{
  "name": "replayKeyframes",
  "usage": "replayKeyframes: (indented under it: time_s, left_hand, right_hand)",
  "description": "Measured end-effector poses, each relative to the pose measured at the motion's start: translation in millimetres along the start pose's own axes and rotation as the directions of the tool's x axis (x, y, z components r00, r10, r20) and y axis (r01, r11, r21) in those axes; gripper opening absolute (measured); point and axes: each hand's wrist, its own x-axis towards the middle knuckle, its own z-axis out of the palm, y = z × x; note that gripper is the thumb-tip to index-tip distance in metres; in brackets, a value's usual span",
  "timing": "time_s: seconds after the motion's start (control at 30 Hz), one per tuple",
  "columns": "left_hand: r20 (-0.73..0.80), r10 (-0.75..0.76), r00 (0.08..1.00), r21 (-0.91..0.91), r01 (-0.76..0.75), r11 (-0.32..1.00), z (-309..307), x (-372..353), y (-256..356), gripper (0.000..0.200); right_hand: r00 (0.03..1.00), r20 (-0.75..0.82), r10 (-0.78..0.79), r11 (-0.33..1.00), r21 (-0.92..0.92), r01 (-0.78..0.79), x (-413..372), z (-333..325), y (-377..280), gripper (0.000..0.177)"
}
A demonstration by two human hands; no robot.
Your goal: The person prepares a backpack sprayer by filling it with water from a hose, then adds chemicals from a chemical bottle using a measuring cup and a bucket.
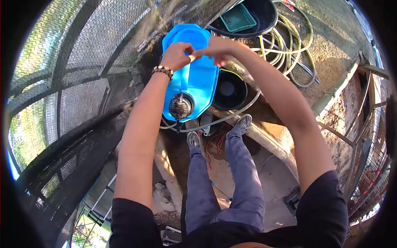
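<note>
- A black round tub [269, 20] holds a green rectangular plastic tray [238, 18]; a pale yellow coiled hose [285, 51] lies just beside it.
- A black round bucket with a yellow rim [238, 96] stands beside the blue faceted plastic container [202, 80], which is in front of the feet, its black ribbed cap [180, 106] toward them.
- A dark mesh screen [82, 105] rises at left.
- Both arms reach forward, elbows apart, wrists converging above the container.
- The left hand [178, 56] has thumb and fingers drawn narrowly together; the right hand [216, 48], blurred, is bent in close beside it. I cannot tell whether either holds anything.
</note>
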Motion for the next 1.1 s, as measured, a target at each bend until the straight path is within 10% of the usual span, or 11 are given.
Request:
replayKeyframes:
  time_s: [0.07,0.2,0.27,0.33,0.4,0.57,0.67,0.8,1.0,1.07,1.1]
  left_hand:
    - [0.070,-0.086,0.994,-0.045,0.090,0.995,-9,-3,14,0.033]
    - [-0.469,0.379,0.798,0.137,-0.358,0.924,-3,-13,9,0.033]
    - [-0.540,0.034,0.841,-0.178,-0.154,0.972,-3,-40,9,0.023]
    - [-0.455,-0.126,0.882,-0.098,0.090,0.991,-1,-67,-7,0.015]
    - [-0.539,0.183,0.822,0.125,-0.137,0.983,8,-81,-21,0.012]
    - [-0.295,0.268,0.917,0.503,-0.090,0.860,-2,-99,11,0.020]
    - [-0.349,-0.009,0.937,0.410,0.161,0.898,23,-113,-15,0.019]
    - [-0.294,-0.015,0.956,0.358,0.125,0.925,18,-113,-5,0.037]
    - [-0.105,-0.356,0.929,0.017,0.359,0.933,28,-110,-6,0.044]
    - [0.157,-0.542,0.825,-0.703,0.480,0.526,31,-105,-18,0.037]
    - [0.199,-0.590,0.782,-0.765,0.501,0.405,30,-101,-17,0.034]
  right_hand:
    - [0.994,0.050,-0.099,0.943,0.323,0.078,-13,-5,66,0.054]
    - [0.971,-0.199,-0.135,0.869,0.447,0.213,-127,36,105,0.051]
    - [0.940,-0.330,-0.091,0.854,0.459,0.244,-167,78,118,0.044]
    - [0.890,-0.427,-0.159,0.802,0.471,0.369,-177,134,148,0.035]
    - [0.896,-0.431,-0.106,0.895,0.352,0.275,-186,167,146,0.030]
    - [0.875,-0.435,-0.215,0.899,0.262,0.351,-152,228,184,0.029]
    - [0.864,-0.416,-0.283,0.916,0.150,0.373,-131,227,182,0.030]
    - [0.898,-0.346,-0.271,0.962,-0.057,0.268,-112,183,158,0.028]
    - [0.930,-0.234,-0.282,0.952,-0.190,0.241,-91,164,149,0.024]
    - [0.930,-0.231,-0.286,0.958,-0.063,0.279,-88,164,154,0.023]
    - [0.946,-0.206,-0.252,0.965,0.020,0.261,-88,162,153,0.023]
